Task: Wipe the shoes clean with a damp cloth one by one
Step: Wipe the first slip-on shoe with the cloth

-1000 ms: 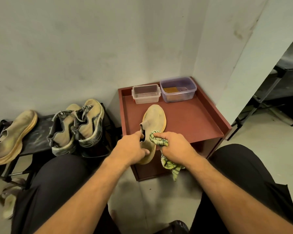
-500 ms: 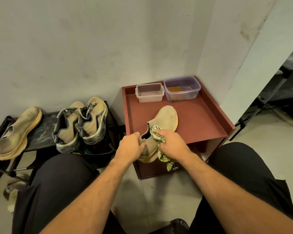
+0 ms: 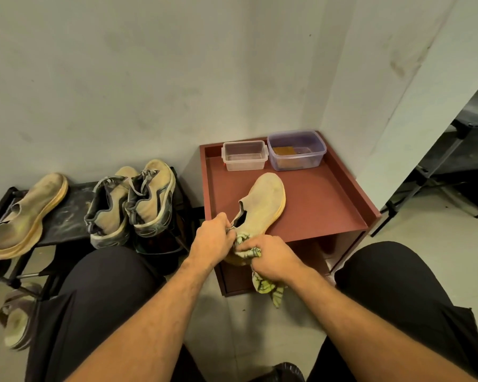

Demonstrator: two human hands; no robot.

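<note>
Fingers [image 3: 242, 247] of the right hand [image 3: 273, 257] curl tight round the green cloth [image 3: 265, 285], pressing it on the heel of the tan shoe [image 3: 262, 205]. The left hand [image 3: 211, 241] pinches the shoe's back edge. The shoe lies on the red table [image 3: 329, 205], heel past the near edge. I think this shoe is being wiped now. Next, rub toward the toe. Three more shoes wait on the black rack [image 3: 66, 216].

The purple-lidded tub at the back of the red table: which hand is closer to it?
Right. The right hand, gripping the green cloth, lies nearly straight in front of the tub; the left hand sits farther left, at the shoe heel.
</note>
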